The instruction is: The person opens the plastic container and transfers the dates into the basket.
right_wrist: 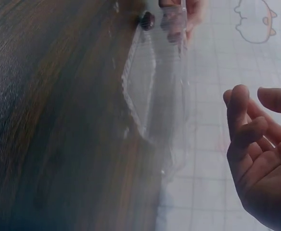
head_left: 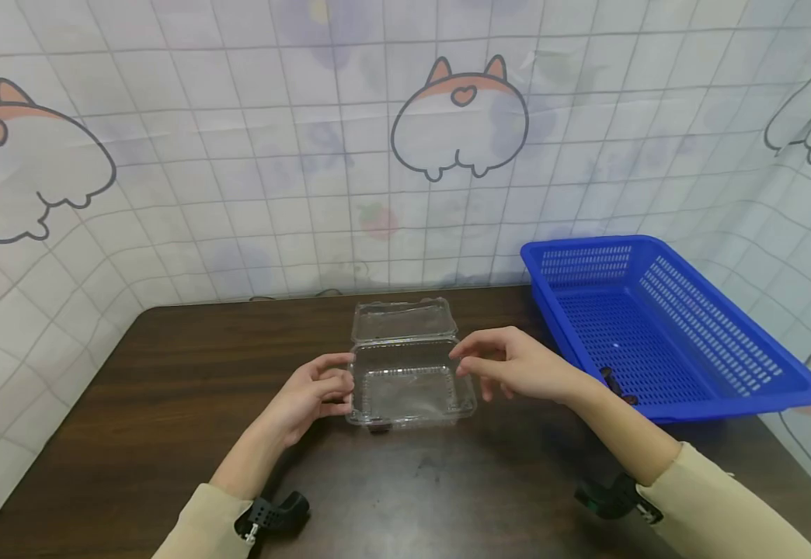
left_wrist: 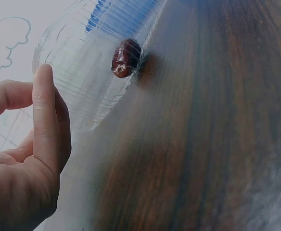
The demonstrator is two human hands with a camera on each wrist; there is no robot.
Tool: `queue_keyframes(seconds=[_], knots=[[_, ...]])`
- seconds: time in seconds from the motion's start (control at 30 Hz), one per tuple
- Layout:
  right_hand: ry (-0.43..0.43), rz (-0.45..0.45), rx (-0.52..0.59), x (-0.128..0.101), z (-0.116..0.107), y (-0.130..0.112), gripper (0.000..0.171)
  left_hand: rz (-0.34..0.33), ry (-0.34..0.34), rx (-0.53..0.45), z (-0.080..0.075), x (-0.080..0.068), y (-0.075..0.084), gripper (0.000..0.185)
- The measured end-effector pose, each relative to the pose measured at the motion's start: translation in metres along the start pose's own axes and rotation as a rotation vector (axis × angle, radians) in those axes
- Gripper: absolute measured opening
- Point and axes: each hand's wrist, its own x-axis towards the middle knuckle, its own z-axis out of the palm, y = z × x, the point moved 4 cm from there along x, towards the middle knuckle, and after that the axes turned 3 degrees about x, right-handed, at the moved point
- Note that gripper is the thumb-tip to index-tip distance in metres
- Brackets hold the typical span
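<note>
My left hand [head_left: 311, 394] grips the unlabelled clear plastic clamshell box [head_left: 408, 380]; my right hand [head_left: 510, 365] hovers released beside it.

Clear, colourless plastic container [head_left: 408, 373] between the fingers [head_left: 335, 382] of both hands. Dark reddish-brown fruit [left_wrist: 126, 57] inside it, beyond the left fingertips. Tabletop [head_left: 168, 388] dark brown wood grain. Basket [head_left: 657, 326] past the right fingers: bright blue, perforated mesh. Sleeves [head_left: 720, 505] cream. Backdrop [head_left: 238, 155] white grid with orange-and-white cartoon animals.

We are seeing open counter [head_left: 189, 373] lying left and in front of the clear box [head_left: 408, 384]; the blue basket [head_left: 664, 326] is blocking the right side.
</note>
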Motion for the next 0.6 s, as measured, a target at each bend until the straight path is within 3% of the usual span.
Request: queue_keyframes(seconds=[0.2, 0.6], knots=[[-0.022, 0.043, 0.025, 0.010, 0.012, 0.001, 0.021, -0.002, 0.007, -0.003, 0.000, -0.003, -0.001, 0.057], [-0.064, -0.023, -0.016, 0.033, 0.032, 0.001, 0.019, -0.001, 0.006, -0.016, 0.001, -0.001, 0.002, 0.056]])
